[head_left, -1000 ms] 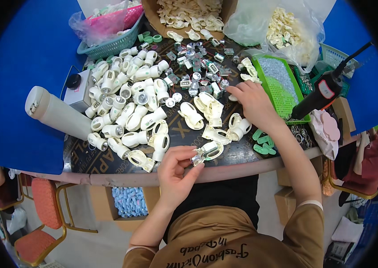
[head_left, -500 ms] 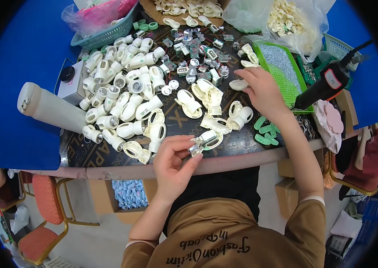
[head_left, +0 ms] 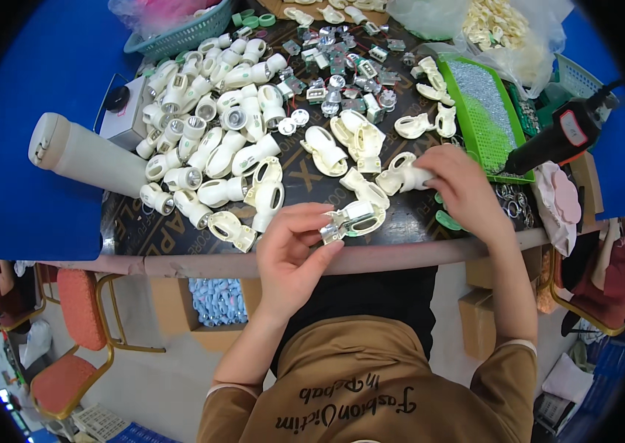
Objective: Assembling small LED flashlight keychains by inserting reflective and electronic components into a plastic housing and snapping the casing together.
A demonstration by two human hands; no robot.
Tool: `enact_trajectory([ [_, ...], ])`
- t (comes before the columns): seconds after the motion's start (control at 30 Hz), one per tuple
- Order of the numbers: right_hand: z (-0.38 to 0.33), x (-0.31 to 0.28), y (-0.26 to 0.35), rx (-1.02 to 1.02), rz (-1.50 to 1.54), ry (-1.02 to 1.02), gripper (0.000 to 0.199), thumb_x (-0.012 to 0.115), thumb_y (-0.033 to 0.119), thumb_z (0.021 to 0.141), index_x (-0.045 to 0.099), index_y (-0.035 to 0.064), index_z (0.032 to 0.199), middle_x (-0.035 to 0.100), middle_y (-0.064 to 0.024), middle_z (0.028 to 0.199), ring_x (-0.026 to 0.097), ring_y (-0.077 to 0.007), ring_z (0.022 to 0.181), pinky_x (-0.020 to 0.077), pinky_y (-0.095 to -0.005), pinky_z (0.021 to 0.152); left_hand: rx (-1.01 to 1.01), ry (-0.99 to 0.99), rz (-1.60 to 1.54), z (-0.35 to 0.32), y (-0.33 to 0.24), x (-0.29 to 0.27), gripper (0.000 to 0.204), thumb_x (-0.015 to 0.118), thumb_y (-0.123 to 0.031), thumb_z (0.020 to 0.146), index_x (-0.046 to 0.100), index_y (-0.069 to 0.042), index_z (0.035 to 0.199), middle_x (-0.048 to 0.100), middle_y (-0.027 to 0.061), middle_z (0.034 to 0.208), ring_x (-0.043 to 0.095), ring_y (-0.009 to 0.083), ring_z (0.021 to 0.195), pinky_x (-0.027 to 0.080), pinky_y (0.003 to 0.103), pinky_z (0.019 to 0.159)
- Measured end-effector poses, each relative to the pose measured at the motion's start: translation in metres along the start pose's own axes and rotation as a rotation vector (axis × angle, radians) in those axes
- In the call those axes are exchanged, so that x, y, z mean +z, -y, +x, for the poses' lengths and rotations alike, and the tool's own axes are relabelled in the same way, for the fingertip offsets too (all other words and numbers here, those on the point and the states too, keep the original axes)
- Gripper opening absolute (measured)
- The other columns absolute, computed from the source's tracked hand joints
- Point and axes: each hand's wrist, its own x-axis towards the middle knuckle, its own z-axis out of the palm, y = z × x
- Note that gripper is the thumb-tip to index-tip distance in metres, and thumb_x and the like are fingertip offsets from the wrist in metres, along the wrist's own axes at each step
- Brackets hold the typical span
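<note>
Near the table's front edge, my left hand (head_left: 290, 258) pinches a small open flashlight half (head_left: 360, 218) by its clear reflector; a silvery battery block and a green edge show inside the cream shell. Farther right, my right hand (head_left: 467, 190) has its thumb and fingers closed on the end of a cream flashlight shell (head_left: 404, 176). Under and beside that hand lie green oval plastic pieces (head_left: 447, 221), partly hidden. Several loose shell halves (head_left: 363, 140) lie beyond my hands, with a pair of shells (head_left: 414, 125) farther right.
Assembled white flashlights (head_left: 209, 140) are heaped on the left beside a white bottle (head_left: 91, 156). Circuit modules with reflectors (head_left: 342, 70) lie at the back. To the right are a green tray (head_left: 513, 125) of small metal parts, a black electric screwdriver (head_left: 548, 140) and metal rings (head_left: 513, 201).
My right hand has moved from the shell halves by the green tray down toward me, onto another cream shell. Shell pieces now lie where it was. My left hand still holds the flashlight half.
</note>
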Motion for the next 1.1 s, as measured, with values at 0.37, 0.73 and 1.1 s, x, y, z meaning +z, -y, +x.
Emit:
enact_trajectory([
  [0.37, 0.005, -0.005, 0.071, -0.199, 0.235, -0.098, 0.024, 0.064, -0.002, 0.067, 0.061, 0.0040, 0.090, 0.060, -0.0091, 0.089, 0.058, -0.0279, 0.079, 0.0476, -0.0352, 0.066, 0.061, 0.038, -0.056, -0.004, -0.008, 0.008, 0.045, 0.061, 0.015, 0.074, 0.045, 0.004, 0.114, 0.049, 0.0178, 0.117, 0.053, 0.0236, 0.110, 0.048, 0.035, 0.091],
  [0.73, 0.010, -0.008, 0.080, -0.266, 0.189, -0.099, 0.023, 0.066, 0.000, 0.064, 0.063, 0.0041, 0.087, 0.061, -0.0087, 0.085, 0.058, -0.0253, 0.073, 0.0456, -0.0320, 0.060, 0.100, 0.085, -0.053, -0.005, -0.011, 0.013, 0.056, 0.063, 0.014, 0.074, 0.035, 0.001, 0.121, 0.050, 0.0190, 0.116, 0.053, 0.0260, 0.110, 0.049, 0.036, 0.090],
  [1.1, 0.008, -0.005, 0.080, -0.271, 0.212, -0.117, 0.023, 0.066, 0.000, 0.064, 0.064, 0.0039, 0.086, 0.061, -0.0087, 0.083, 0.058, -0.0248, 0.071, 0.0447, -0.0323, 0.058, 0.075, 0.031, -0.046, -0.006, -0.015, 0.019, 0.053, 0.065, 0.012, 0.073, 0.041, 0.001, 0.119, 0.052, 0.0165, 0.113, 0.055, 0.0241, 0.106, 0.050, 0.033, 0.087],
])
